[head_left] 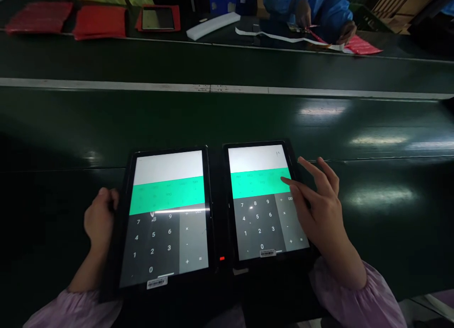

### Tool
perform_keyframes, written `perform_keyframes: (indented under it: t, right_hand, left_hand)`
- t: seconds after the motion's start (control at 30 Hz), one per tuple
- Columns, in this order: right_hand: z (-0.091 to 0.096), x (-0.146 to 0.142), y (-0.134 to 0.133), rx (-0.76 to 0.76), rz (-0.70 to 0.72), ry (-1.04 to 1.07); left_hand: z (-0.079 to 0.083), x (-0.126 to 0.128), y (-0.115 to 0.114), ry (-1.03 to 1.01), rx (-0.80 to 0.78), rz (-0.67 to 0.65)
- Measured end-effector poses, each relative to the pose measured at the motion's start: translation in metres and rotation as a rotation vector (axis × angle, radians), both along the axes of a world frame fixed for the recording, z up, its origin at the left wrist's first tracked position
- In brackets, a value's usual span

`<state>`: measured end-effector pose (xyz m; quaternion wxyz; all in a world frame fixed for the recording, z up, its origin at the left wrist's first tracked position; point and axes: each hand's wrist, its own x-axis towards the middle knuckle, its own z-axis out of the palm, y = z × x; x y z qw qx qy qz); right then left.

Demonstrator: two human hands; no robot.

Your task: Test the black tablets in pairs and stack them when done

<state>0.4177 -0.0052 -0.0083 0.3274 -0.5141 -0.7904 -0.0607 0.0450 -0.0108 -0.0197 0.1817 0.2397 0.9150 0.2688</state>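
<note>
Two tablets side by side: left tablet (pixel 166 219) beside right tablet (pixel 264 202), conveyor belt (pixel 227 125) behind.

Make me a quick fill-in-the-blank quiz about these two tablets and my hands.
1. The left tablet and the right tablet both show a ____ app.
2. The left hand grips the left tablet's ____ edge.
3. The right hand touches the ____ tablet's screen with a fingertip.
4. Across the belt, a co-worker wears a ____ coat.

Missing words: calculator; left; right; blue.
</note>
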Motion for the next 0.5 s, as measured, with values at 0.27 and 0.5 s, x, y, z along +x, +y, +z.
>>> perform_keyframes:
  t: [0.27,0.5]
  right_hand:
    - [0.015,-0.026,-0.019,-0.047,0.172,0.031]
    - [0.012,-0.038,-0.024,-0.088,0.217,-0.015]
  left_hand:
    - [0.002,0.001,0.0,-0.034,0.034,0.001]
    - [0.002,0.002,-0.002,-0.1,0.071,0.003]
